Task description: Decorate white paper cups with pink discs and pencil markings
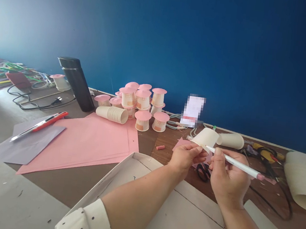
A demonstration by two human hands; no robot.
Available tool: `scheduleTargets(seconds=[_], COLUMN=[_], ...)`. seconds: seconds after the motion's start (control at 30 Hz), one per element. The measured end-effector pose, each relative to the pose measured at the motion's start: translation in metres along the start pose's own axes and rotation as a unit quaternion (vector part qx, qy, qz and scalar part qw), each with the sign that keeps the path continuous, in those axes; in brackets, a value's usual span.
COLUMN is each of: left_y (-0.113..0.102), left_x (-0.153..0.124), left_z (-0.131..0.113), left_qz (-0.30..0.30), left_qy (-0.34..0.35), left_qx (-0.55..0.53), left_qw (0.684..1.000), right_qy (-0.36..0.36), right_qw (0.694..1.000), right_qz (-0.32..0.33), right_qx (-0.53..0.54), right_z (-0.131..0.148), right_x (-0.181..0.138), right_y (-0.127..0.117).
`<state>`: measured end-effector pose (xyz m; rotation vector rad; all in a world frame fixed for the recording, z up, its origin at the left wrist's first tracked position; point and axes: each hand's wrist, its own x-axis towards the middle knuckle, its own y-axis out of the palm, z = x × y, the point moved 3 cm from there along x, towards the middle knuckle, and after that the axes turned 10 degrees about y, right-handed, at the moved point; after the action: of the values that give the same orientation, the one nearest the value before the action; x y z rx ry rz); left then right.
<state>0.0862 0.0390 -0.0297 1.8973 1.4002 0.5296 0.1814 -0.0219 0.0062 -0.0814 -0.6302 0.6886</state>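
My left hand (185, 156) is closed on a small cream paper cup (205, 137), held on its side above the table. My right hand (227, 177) grips a white pencil with a pink eraser end (236, 164), its tip touching the cup's rim. Just below the hands lie black-handled scissors (204, 171) on a pink paper scrap. A cardboard box (146, 165) lies under my forearms.
A pile of paper cups with pink lids (143, 104) and a lying stack of cups (112, 113) stand at the back. Pink paper sheets (88, 142), a red utility knife (40, 126), a black flask (76, 83), cables and rolled paper (302, 181) surround them.
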Motion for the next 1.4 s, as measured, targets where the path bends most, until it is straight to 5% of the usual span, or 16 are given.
scheduleTargets(seconds=[1.23, 1.4], left_y=[0.0, 0.001], left_x=[-0.001, -0.003], left_z=[0.0, -0.002], left_qz=[-0.011, -0.021], left_qy=[0.001, -0.004], left_qx=[0.015, 0.001], left_qw=[1.0, 1.0], right_qy=[-0.001, -0.003], right_qw=[0.998, 0.999], right_qz=[0.008, -0.031], right_qx=[-0.069, -0.033], right_z=[-0.013, -0.005], right_x=[0.001, 0.0], right_y=[-0.001, -0.005])
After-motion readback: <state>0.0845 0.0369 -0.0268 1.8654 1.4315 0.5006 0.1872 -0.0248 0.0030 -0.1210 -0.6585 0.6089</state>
